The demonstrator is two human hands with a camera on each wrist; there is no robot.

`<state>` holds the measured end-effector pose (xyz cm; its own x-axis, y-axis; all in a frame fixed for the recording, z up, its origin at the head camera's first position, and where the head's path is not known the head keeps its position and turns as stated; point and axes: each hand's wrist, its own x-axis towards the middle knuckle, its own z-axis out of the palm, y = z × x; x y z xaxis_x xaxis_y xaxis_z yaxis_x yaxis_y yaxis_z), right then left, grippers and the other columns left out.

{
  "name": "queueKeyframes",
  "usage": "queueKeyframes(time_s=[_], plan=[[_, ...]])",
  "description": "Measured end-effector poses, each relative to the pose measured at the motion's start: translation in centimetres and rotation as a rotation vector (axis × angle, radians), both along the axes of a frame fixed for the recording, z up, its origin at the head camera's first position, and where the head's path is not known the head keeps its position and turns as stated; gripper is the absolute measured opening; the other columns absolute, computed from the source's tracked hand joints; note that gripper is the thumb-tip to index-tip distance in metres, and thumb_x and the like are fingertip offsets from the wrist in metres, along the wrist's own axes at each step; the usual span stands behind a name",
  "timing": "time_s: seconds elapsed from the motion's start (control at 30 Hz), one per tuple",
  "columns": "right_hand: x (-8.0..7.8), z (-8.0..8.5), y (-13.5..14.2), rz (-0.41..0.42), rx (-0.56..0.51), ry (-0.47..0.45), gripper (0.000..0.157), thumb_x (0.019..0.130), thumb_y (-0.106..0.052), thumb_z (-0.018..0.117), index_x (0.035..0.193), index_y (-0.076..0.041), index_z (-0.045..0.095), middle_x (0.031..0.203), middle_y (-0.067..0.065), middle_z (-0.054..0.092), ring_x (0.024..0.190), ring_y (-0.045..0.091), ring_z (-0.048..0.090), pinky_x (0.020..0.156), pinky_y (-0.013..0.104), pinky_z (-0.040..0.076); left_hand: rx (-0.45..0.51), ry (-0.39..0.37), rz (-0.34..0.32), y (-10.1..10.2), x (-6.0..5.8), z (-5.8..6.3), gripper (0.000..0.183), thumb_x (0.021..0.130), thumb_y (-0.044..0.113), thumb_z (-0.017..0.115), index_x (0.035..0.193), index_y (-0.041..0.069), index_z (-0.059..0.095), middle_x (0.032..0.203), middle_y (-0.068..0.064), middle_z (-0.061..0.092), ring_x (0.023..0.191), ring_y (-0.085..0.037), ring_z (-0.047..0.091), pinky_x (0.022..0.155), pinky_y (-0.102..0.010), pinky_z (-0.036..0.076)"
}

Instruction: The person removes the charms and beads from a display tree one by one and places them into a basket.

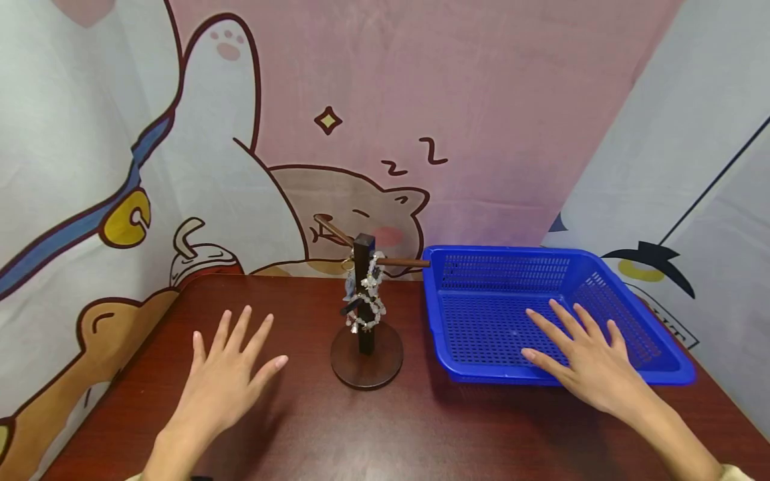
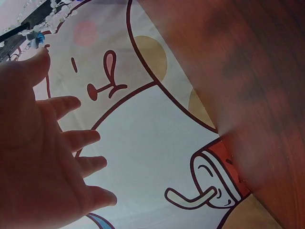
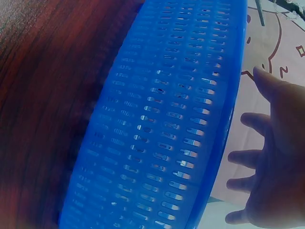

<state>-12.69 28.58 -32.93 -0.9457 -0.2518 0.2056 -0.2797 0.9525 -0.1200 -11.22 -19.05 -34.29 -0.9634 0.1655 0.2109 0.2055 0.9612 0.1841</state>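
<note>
My left hand (image 1: 224,381) hovers over the left part of the table, fingers spread and holding nothing. Spread likewise, my right hand (image 1: 592,364) is above the front of a blue plastic basket (image 1: 442,334), with nothing in its grasp. Between the hands stands a dark wooden jewelry stand (image 1: 365,334) with a round base and peg arms. Bracelets of clear beads and charms (image 1: 371,308) hang on its pegs. In the left wrist view, some beads (image 2: 52,21) show beyond the left thumb. The basket's slotted wall (image 3: 157,119) fills the middle of the right wrist view.
The reddish-brown wooden table (image 1: 313,427) reaches back to a cloth backdrop (image 1: 481,100) printed with cartoon animals. The basket sits at the right, close to the table's back edge, and one peg of the stand points toward its rim.
</note>
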Motion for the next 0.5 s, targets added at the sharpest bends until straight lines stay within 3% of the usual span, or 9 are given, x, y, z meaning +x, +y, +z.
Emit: queueKeyframes(time_s=[0.27, 0.5], plan=[[-0.3, 1.2, -0.2, 0.029, -0.033, -0.029, 0.064, 0.089, -0.05, 0.052, 0.141, -0.017, 0.035, 0.142, 0.025, 0.028, 0.129, 0.047, 0.013, 0.089, 0.072, 0.004, 0.075, -0.009, -0.046, 0.3, -0.8, 1.3, 0.07, 0.09, 0.057, 0.041, 0.144, 0.015, 0.027, 0.147, -0.021, 0.02, 0.134, -0.041, 0.01, 0.097, -0.068, 0.003], [-0.4, 2.7, -1.1, 0.109, -0.065, -0.004, 0.059, 0.087, -0.045, 0.057, 0.135, -0.012, 0.044, 0.132, 0.021, 0.043, 0.119, 0.045, 0.032, 0.081, 0.065, 0.023, 0.143, 0.003, -0.117, 1.0, -2.4, 3.7, 0.068, 0.092, 0.051, 0.044, 0.144, 0.011, 0.028, 0.144, -0.021, 0.027, 0.128, -0.042, 0.026, 0.097, -0.061, 0.021]])
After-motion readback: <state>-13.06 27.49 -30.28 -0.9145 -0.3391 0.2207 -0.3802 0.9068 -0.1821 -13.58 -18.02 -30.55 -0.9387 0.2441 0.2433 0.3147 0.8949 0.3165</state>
